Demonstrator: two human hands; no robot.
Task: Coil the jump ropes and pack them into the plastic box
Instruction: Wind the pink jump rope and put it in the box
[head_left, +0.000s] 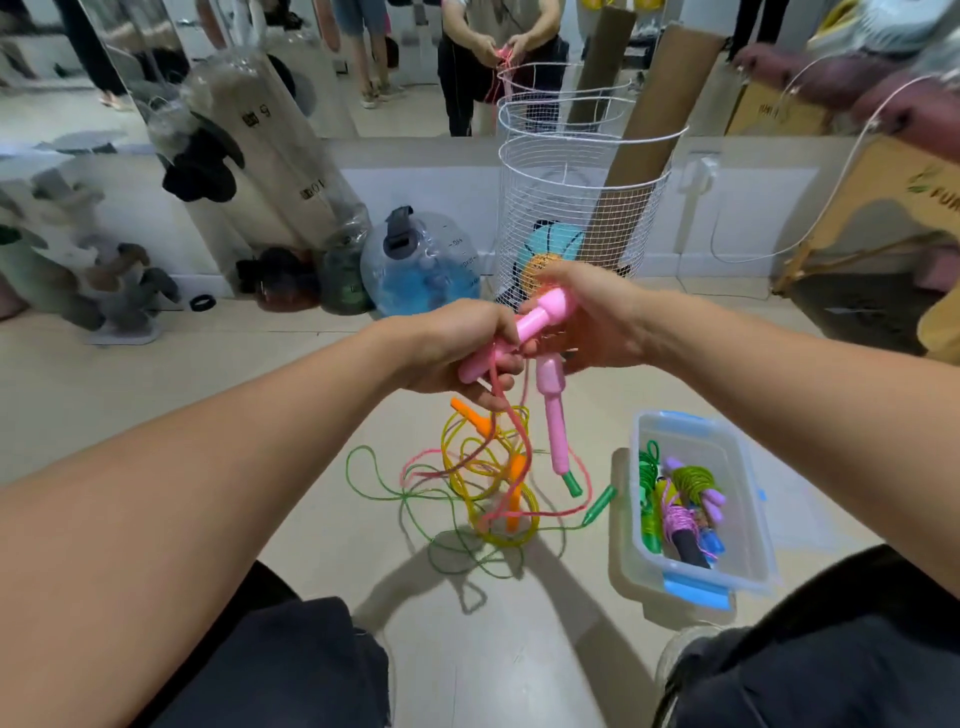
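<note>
Both hands meet above the floor, each with a closed grip on the pink jump rope. The left hand (447, 348) curls its fingers round the pink handle (540, 317), which points up toward 2 o'clock. The right hand (587, 317) wraps round the same handle's thick top end. A second pink handle (553, 421) hangs just below the hands at 6 o'clock. The pink cord (511, 441) drops from the left hand onto a loose tangle of yellow rope (467, 467) and green rope (395, 493) on the floor (311, 519). At 4 o'clock from the tangle stands the plastic box (748, 467), open, with several coiled ropes (685, 499) inside. A white wire basket (576, 208) stands at 12 o'clock beyond the hands.
</note>
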